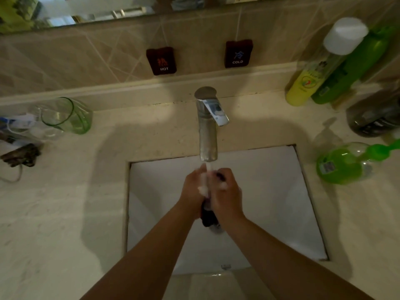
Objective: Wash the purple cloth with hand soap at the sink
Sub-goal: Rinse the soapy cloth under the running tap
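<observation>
The purple cloth (208, 217) is bunched between the left hand (192, 192) and right hand (227, 193), both curled round it under the faucet (207, 135), over the sink (270, 191). Soaked and sudsy, it's judged limp, slippery, best gripped as a wad

Both bare forearms reach from the near edge toward the middle, converging as they go. The left hand (193, 189) and the right hand (227, 192) are pressed close together, palms facing each other, fingers curled around the cloth (208, 216) squeezed between them. White lather clings to the fingers.
</observation>
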